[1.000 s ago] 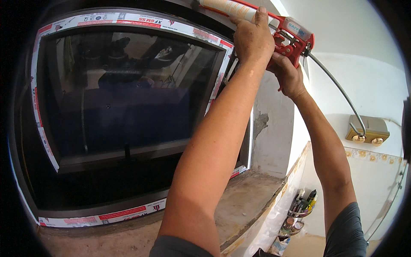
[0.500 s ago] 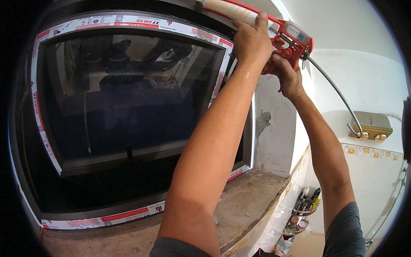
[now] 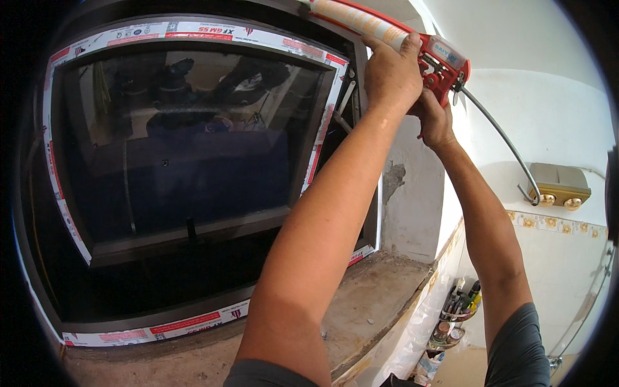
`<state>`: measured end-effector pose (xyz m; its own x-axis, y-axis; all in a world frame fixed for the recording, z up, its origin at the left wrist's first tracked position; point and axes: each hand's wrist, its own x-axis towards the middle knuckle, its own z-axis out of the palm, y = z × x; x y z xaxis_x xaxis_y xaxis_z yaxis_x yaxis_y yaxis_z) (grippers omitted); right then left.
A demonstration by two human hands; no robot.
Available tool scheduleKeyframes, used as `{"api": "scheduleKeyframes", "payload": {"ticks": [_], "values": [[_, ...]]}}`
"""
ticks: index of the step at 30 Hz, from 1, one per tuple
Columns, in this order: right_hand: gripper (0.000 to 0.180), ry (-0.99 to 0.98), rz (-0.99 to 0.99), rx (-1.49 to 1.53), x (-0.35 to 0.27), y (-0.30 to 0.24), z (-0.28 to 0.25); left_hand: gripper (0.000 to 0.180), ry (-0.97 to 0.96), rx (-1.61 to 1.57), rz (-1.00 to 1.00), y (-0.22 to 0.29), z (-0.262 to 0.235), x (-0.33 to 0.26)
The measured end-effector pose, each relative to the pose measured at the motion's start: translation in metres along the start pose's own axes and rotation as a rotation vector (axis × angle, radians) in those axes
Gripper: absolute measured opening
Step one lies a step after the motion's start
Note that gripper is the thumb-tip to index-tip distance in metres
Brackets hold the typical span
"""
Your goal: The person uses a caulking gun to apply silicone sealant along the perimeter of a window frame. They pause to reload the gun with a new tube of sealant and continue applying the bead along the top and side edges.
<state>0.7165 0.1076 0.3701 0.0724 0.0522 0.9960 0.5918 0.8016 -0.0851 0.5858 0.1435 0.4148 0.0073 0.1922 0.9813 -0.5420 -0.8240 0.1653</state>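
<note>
A red caulking gun (image 3: 443, 76) loaded with a pale cartridge (image 3: 361, 22) is raised to the upper right corner of a dark window frame (image 3: 271, 14). Its nozzle end points left and is cut off by the top of the picture. My left hand (image 3: 394, 76) is closed around the cartridge cradle from below. Behind it, my right hand (image 3: 433, 119) is wrapped round the handle and trigger, partly hidden by the left hand. From the gun's back a bent metal rod (image 3: 500, 129) sticks out, hooked at its end.
The dark-glazed sash (image 3: 193, 161) stands tilted out of its frame, with printed protective tape (image 3: 129, 35) along its edges. A metal hinge arm (image 3: 348, 103) bridges the gap. Below runs a rough dusty sill (image 3: 380, 284). A gold-and-grey lamp heater (image 3: 560, 184) and corner shelves (image 3: 454, 316) are at right.
My left hand and the caulking gun have shifted slightly right and down. More of the hinge arm shows beside the left hand. Both hands keep their hold.
</note>
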Motion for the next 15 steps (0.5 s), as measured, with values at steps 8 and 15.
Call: {"api": "scheduleKeyframes", "payload": {"ticks": [8, 15], "values": [[0.04, 0.023, -0.003, -0.003, -0.001, 0.011, -0.008, 0.079, -0.027, 0.051, -0.041, 0.002, 0.002, -0.006], [0.039, 0.036, 0.003, -0.061, -0.007, 0.009, -0.009, 0.095, -0.116, 0.153, -0.054, -0.006, 0.003, -0.003]]}}
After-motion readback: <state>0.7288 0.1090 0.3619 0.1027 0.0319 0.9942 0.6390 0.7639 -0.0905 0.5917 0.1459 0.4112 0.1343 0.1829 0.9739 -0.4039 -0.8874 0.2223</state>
